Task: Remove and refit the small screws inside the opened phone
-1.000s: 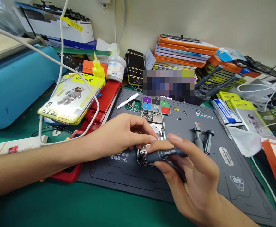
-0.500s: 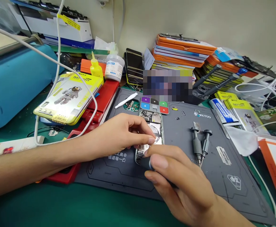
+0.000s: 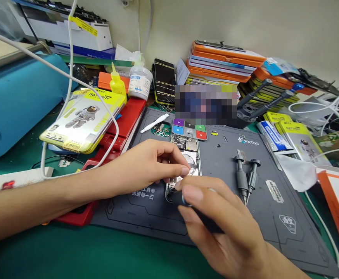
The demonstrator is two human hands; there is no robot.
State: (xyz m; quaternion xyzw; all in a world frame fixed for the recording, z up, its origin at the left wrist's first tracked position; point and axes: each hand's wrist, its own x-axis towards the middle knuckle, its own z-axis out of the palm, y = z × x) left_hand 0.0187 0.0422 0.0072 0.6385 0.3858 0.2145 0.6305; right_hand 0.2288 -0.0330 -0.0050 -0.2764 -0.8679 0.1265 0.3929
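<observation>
An opened phone [image 3: 193,146] lies on a dark grey work mat [image 3: 134,217], its inner parts bare. My left hand [image 3: 158,164] reaches over the phone's middle, thumb and forefinger pinched together; whatever is between them is hidden. Close by, at the phone's lower end, my right hand [image 3: 224,217] is closed with its fingers curled. A small bluish rounded edge shows between its fingers, too little to name. The two hands' fingertips nearly meet above the phone and cover part of it.
Two screwdrivers [image 3: 241,178] and a blade [image 3: 274,191] lie right of the phone. Behind it sit a coloured tray [image 3: 177,130] and a white stick tool [image 3: 154,123]. A red holder [image 3: 120,135] and battery box [image 3: 83,120] stand left. A white cable [image 3: 111,112] loops over my left forearm.
My right hand's fingers have shifted slightly around the small bluish thing. The left hand stays over the phone, almost unmoved.
</observation>
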